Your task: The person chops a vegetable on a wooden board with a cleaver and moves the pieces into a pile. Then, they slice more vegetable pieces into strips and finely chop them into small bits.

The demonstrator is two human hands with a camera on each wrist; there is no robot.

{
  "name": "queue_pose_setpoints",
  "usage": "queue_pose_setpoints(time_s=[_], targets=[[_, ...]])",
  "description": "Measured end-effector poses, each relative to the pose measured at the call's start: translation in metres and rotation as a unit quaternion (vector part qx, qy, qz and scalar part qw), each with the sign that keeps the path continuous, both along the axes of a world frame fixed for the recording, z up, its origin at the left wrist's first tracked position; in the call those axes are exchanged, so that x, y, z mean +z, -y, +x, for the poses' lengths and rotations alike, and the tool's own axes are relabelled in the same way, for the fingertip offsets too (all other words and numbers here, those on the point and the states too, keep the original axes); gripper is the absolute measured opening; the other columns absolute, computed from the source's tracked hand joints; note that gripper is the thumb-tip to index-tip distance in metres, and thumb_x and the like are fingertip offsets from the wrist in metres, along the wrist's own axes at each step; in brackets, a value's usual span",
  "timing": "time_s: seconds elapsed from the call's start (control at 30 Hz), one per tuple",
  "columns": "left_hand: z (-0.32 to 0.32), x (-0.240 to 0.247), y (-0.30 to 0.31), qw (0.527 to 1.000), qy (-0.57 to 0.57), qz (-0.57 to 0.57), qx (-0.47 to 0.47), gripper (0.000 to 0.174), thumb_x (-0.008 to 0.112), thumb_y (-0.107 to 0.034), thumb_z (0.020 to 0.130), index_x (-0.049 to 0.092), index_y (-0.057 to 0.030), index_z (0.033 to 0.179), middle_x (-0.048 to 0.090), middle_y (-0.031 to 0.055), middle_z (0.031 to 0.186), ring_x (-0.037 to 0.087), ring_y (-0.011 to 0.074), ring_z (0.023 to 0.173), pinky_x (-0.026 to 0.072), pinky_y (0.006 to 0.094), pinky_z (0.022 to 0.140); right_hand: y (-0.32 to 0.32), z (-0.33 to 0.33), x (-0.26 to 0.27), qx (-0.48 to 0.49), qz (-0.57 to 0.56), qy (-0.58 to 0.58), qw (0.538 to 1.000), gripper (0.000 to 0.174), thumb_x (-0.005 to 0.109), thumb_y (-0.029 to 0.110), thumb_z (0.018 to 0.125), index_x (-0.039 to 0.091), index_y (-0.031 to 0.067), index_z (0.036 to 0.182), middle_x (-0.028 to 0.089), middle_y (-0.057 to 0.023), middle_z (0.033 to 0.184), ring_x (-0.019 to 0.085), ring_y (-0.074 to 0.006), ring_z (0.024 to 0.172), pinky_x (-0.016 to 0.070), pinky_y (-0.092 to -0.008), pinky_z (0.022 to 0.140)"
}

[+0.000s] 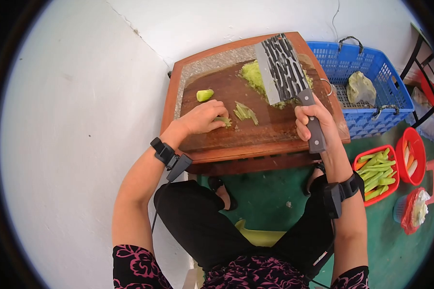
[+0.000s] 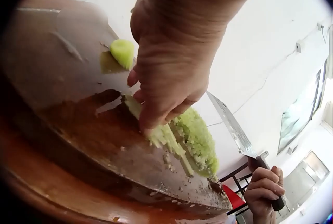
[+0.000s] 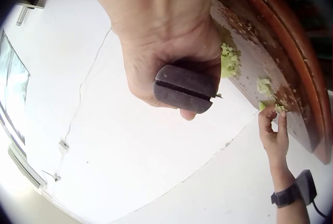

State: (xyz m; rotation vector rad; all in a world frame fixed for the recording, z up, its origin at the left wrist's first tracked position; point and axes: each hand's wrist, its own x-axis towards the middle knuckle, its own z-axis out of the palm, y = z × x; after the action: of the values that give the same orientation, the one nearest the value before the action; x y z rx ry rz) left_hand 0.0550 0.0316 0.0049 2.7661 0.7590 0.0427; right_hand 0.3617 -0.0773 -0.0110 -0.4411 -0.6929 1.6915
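Note:
My right hand (image 1: pixel 318 120) grips the dark handle of a cleaver (image 1: pixel 284 70), its broad blade raised over the right part of the wooden cutting board (image 1: pixel 205 137). At the board's left, my left hand (image 1: pixel 202 118) holds some thin green vegetable strips (image 1: pixel 225 121) between thumb and fingers, low over the wood. A small pile of similar strips (image 1: pixel 246 113) lies just right of those fingers. Behind the hand sits a pale green vegetable chunk (image 1: pixel 205 95). A heap of finely chopped green vegetable (image 1: pixel 251 76) covers the back right, partly hidden by the blade in the head view.
Right of the small table stands a blue plastic basket (image 1: pixel 376 115) with a crumpled bag inside. On the green floor are a red basket (image 1: pixel 397 180) of long green vegetables and a red bowl (image 1: pixel 422 166) with pale and orange ones. A white wall (image 1: pixel 91 120) rises at left.

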Motion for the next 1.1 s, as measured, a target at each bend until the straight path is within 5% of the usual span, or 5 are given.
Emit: queue_pose_setpoints(time_s=[0.3, 0.5, 0.7, 0.93, 1.1], targets=[[0.007, -0.022, -0.001, 0.996, 0.048, 0.082, 0.001, 0.016, 0.063, -0.008, 0.080, 0.055, -0.0022, 0.093, 0.054, 0.0119, 0.088, 0.052, 0.0307, 0.090, 0.0440, 0.0393, 0.080, -0.001, 0.000, -0.001, -0.022, 0.001, 0.003, 1.000, 0.037, 0.050, 0.006, 0.083, 0.040, 0.0056, 0.119, 0.050, -0.0061, 0.068, 0.049, -0.0148, 0.041, 0.0419, -0.0253, 0.038], [0.000, -0.018, 0.004, 0.997, 0.072, -0.003, 0.014, 0.019, 0.064, -0.007, 0.080, 0.059, -0.0021, 0.098, 0.056, 0.0102, 0.092, 0.054, 0.0281, 0.092, 0.0451, 0.0353, 0.080, -0.003, -0.002, -0.004, -0.026, 0.000, 0.012, 1.000, 0.039, 0.051, 0.006, 0.082, 0.040, 0.0055, 0.120, 0.050, -0.0057, 0.068, 0.050, -0.0147, 0.041, 0.0425, -0.0254, 0.038], [0.003, -0.016, -0.003, 0.975, 0.055, -0.154, 0.147, 0.022, 0.068, -0.008, 0.076, 0.059, -0.0017, 0.095, 0.057, 0.0079, 0.093, 0.054, 0.0192, 0.088, 0.0445, 0.0306, 0.079, 0.000, 0.001, -0.001, -0.031, -0.001, 0.034, 0.999, 0.035, 0.051, 0.007, 0.082, 0.041, 0.0056, 0.116, 0.049, -0.0059, 0.066, 0.049, -0.0149, 0.041, 0.0421, -0.0259, 0.038], [0.017, -0.004, -0.003, 0.969, -0.026, -0.160, 0.189, 0.020, 0.069, -0.009, 0.076, 0.058, 0.0000, 0.091, 0.058, 0.0075, 0.087, 0.055, 0.0197, 0.080, 0.0450, 0.0313, 0.075, 0.000, -0.001, 0.002, -0.028, -0.005, 0.041, 0.999, 0.033, 0.050, 0.006, 0.081, 0.042, 0.0060, 0.113, 0.048, -0.0055, 0.066, 0.048, -0.0149, 0.040, 0.0414, -0.0255, 0.037], [0.012, -0.016, -0.003, 0.976, 0.030, -0.122, 0.178, 0.016, 0.066, -0.007, 0.079, 0.057, 0.0007, 0.090, 0.059, 0.0100, 0.087, 0.056, 0.0208, 0.081, 0.0450, 0.0311, 0.074, 0.001, -0.002, 0.004, -0.028, 0.002, 0.036, 0.999, 0.035, 0.051, 0.006, 0.080, 0.041, 0.0054, 0.114, 0.049, -0.0054, 0.067, 0.049, -0.0146, 0.041, 0.0416, -0.0257, 0.038]])
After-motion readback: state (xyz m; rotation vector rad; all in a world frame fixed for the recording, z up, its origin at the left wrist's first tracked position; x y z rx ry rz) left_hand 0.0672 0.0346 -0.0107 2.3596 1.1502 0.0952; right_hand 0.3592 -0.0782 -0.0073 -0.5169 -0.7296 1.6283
